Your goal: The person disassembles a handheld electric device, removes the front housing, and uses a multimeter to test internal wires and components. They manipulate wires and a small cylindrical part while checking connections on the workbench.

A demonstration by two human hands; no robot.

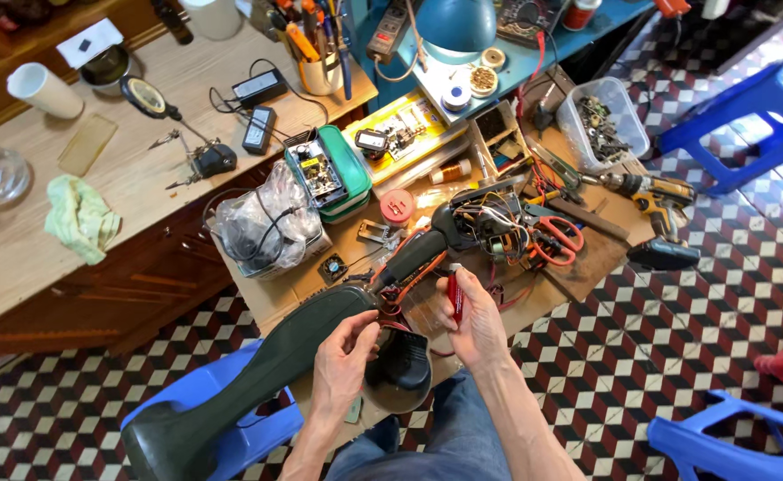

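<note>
My left hand [342, 356] pinches a small part or wire end (too small to identify) at the open joint of the long dark-green plastic appliance housing [258, 374], which lies slanted from the blue plastic stool [222, 401] at lower left up onto the cluttered cardboard-covered worktop [578, 258]. My right hand [471, 325] is closed around a slim red tube-shaped tool [455, 294], held upright just beside the joint. The housing is already opened: its black motor section with loose coloured wires [485, 223] lies exposed ahead of my hands, and a black rounded cover piece [400, 370] rests detached below them. By my judgement, disassembly is done; wiring work is under way and reassembly remains. Orange-handled scissors [556, 236] lie near.
</note>
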